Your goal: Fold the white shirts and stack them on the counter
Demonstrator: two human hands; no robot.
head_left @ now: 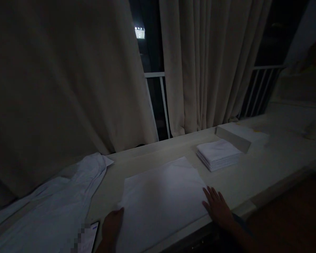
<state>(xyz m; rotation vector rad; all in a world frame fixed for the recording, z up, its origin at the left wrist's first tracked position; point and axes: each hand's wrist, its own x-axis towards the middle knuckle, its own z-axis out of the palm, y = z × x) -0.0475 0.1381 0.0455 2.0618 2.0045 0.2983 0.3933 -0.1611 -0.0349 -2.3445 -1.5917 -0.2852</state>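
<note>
A white cloth (pixel 160 196) lies spread nearly flat on the pale tabletop before me, its near part running down to the table's front edge. At its left edge is my left hand (pixel 112 223), curled with the thumb side against the cloth; most of its fingers are hidden. My right hand (pixel 219 207) rests at the cloth's right edge, fingers stretched out and slightly apart, fingertips touching the border. Behind and to the right sits a neat stack of folded white cloths (pixel 218 154).
Rumpled white fabric (pixel 65 200) covers the table's left side, beside a phone (pixel 89 237) partly blurred out. A white box (pixel 233 138) stands beyond the folded stack. Beige curtains (pixel 205 63) hang behind the table (pixel 255 172), with a white railing (pixel 155 74) between them. The room is dim.
</note>
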